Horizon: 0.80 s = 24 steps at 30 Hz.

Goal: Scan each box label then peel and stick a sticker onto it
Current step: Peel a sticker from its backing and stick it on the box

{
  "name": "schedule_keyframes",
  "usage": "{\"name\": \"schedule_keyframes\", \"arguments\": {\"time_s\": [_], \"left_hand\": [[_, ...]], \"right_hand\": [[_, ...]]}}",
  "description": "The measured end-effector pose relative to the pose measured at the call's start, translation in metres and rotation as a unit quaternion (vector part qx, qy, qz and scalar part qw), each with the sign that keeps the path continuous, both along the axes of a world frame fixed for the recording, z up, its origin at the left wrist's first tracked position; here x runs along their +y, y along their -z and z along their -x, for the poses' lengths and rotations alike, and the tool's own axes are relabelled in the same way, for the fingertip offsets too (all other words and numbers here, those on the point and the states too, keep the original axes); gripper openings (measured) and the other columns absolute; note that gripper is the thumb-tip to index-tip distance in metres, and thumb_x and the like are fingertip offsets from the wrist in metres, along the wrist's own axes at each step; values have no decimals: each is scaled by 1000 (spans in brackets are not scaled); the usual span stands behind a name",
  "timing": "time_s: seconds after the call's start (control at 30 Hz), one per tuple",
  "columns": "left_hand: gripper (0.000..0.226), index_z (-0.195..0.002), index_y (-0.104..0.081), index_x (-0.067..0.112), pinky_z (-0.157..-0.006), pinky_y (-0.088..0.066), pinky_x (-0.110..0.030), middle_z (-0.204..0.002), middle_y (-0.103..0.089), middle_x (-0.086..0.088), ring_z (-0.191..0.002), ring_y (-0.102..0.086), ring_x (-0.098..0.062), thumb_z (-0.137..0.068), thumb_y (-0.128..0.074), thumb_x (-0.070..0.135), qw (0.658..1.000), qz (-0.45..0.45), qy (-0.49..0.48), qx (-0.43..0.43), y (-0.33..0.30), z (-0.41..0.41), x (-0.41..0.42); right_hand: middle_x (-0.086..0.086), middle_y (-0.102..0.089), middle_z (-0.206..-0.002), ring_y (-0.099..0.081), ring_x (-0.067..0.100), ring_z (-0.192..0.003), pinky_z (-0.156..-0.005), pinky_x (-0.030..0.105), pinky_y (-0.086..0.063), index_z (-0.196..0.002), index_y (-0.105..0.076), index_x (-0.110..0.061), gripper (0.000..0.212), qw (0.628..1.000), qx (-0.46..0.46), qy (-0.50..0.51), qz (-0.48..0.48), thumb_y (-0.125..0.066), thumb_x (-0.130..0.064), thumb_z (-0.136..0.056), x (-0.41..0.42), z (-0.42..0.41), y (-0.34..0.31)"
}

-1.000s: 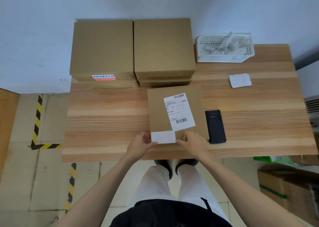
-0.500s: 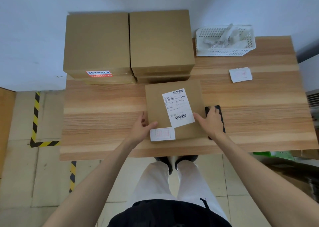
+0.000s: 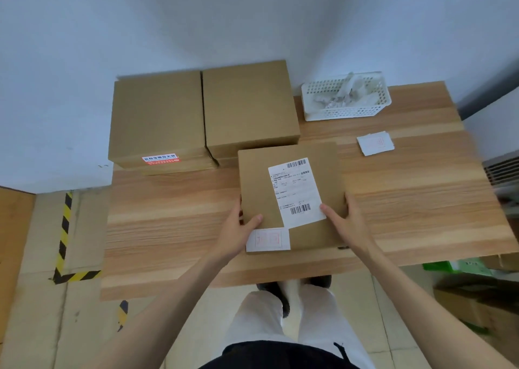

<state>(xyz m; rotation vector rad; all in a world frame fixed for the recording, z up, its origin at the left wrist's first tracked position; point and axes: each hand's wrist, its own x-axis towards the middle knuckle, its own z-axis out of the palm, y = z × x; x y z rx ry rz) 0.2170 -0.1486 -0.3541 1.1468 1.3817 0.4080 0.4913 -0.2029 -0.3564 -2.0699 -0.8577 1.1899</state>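
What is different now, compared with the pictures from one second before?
Both hands left the sticker. The left hand and right hand now grip the box at its sides, and it hides the black scanner. The sticker stays on the near left corner; the stacked boxes and basket are unchanged.

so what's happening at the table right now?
A person holds a flat cardboard box with both hands, the left hand at its left edge and the right hand at its right edge, thumbs on top. The box carries a shipping label and a sticker on its near left corner. Two box stacks stand behind, and spare stickers lie near a white basket.
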Motion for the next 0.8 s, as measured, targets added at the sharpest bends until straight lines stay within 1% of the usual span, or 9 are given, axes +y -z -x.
{"name": "schedule_keyframes", "arguments": {"time_s": [0.07,0.17,0.23,0.33,0.4,0.53,0.63,0.7,0.8], "left_hand": [[67,-154,-29,38,-104,-43,-31,-139,-54,22,-126,-50,-6,-98,-65,34,999,-21,32,-5,-16,-23,6],[60,-150,-33,39,-96,-46,-23,-132,-56,26,-119,-53,2,-99,-63,32,997,-29,69,-28,-41,-66,11],[62,-152,-31,39,-97,-50,-28,-133,-58,23,-117,-55,1,-100,-63,33,995,-30,88,-45,-58,-95,10],[65,-154,-29,42,-105,-50,-42,-133,-59,23,-118,-58,0,-99,-63,34,989,-56,124,-59,-81,-140,12],[64,-153,-30,43,-105,-50,-43,-134,-59,23,-118,-58,-1,-98,-64,36,982,-87,152,-69,-103,-173,14],[54,-141,-35,47,-97,-46,-29,-122,-54,33,-107,-50,14,-98,-65,38,962,-159,204,-92,-158,-246,15],[66,-150,-28,47,-93,-46,-26,-117,-49,39,-108,-52,8,-96,-65,44,940,-209,247,-106,-198,-301,12],[69,-153,-26,47,-94,-48,-26,-121,-54,33,-108,-56,5,-96,-65,44,924,-237,275,-118,-221,-338,8],[71,-153,-26,51,-103,-52,-40,-133,-60,19,-118,-61,-8,-94,-66,49,904,-250,313,-152,-249,-392,-7]], "right_hand": [[-10,-55,-140,-54,14,-125,-101,47,-50,-148,-39,-27,73,999,-10,34,-33,-71,-51,-87,-8,-18,-20],[-18,-62,-130,-59,8,-117,-99,43,-51,-140,-48,-35,71,995,-63,58,-54,-69,-65,-80,-21,-56,-53],[-21,-64,-123,-62,8,-112,-96,44,-53,-136,-50,-39,70,990,-103,66,-67,-67,-71,-76,-31,-84,-74],[-18,-63,-125,-62,15,-111,-94,45,-52,-140,-45,-39,76,979,-170,96,-62,-61,-77,-76,-49,-120,-111],[-16,-63,-123,-62,17,-111,-92,44,-53,-141,-43,-38,77,971,-190,126,-77,-60,-77,-76,-63,-144,-133],[-17,-58,-118,-60,17,-112,-94,46,-52,-145,-38,-37,73,948,-225,190,-116,-63,-68,-84,-93,-191,-181],[-16,-56,-122,-60,19,-115,-97,48,-51,-147,-34,-34,76,929,-233,240,-161,-64,-66,-85,-120,-225,-215],[-11,-57,-131,-60,19,-116,-98,50,-52,-149,-30,-35,79,915,-236,269,-187,-63,-66,-85,-141,-250,-233],[-5,-54,-140,-58,22,-119,-98,50,-51,-154,-24,-32,79,897,-253,301,-203,-59,-64,-90,-179,-284,-258]]}}
